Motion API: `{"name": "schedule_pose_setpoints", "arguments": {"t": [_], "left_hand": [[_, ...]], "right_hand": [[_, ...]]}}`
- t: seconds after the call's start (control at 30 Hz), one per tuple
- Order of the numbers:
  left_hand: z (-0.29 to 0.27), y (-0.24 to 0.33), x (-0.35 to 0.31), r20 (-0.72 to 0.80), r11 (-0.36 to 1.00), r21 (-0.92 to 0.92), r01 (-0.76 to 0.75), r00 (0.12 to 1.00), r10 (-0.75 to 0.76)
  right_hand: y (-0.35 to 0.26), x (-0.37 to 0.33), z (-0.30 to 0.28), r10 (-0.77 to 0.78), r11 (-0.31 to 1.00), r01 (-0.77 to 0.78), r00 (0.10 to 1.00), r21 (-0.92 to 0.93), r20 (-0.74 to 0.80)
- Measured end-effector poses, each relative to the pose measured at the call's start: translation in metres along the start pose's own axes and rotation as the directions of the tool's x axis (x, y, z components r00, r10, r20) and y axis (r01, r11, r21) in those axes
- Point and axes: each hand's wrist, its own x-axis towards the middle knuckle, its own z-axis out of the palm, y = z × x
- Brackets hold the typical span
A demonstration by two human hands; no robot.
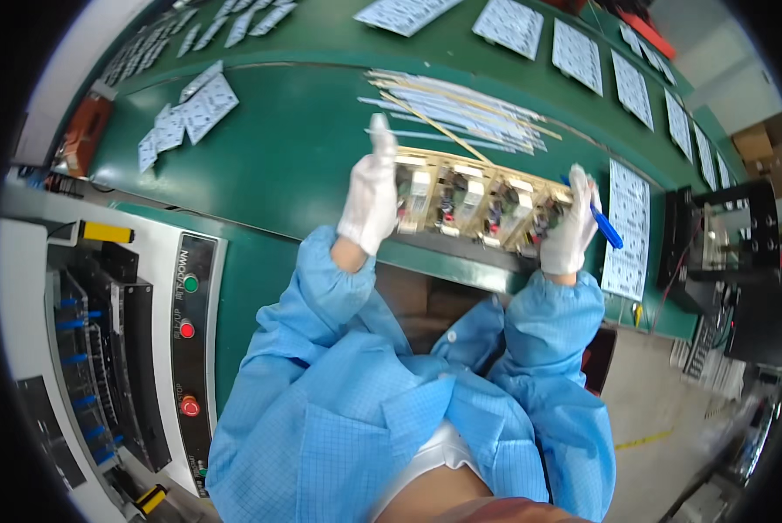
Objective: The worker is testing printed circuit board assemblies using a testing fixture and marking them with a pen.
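Note:
A panel of circuit boards point(485, 202), tan-edged and carrying several white blocks and small dark parts, lies between my hands near the bench's front edge. Against its left end rests my left hand point(373, 196) in a white glove, fingers pointing up and thumb side hidden by the panel. My right hand point(569, 228), also gloved, grips the right end. A blue pen point(607, 228) is tucked in that same hand, sticking out to the right past the fingers. Just beyond the panel is a pile of thin white and tan strips point(469, 113).
A white printed board panel point(628, 231) lies right of my right hand. More white panels point(577, 57) line the raised green shelf behind. Small white boards point(186, 118) sit at the far left. A machine with red and green buttons point(190, 327) stands left; a black fixture point(726, 231) stands right.

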Motion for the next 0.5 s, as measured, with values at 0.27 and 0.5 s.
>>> {"name": "schedule_pose_setpoints", "arguments": {"t": [0.27,0.5], "left_hand": [[-0.002,-0.005,-0.024,-0.274,0.955,-0.278,-0.104,0.961,0.025],[0.017,-0.008,-0.011,-0.068,0.732,-0.618,-0.287,0.947,0.314]], "right_hand": [[-0.018,0.033,0.008,-0.211,0.943,0.293,0.893,-0.158,0.398],[-0.044,-0.043,0.043,-0.06,0.997,0.07,0.964,-0.028,0.26]]}}
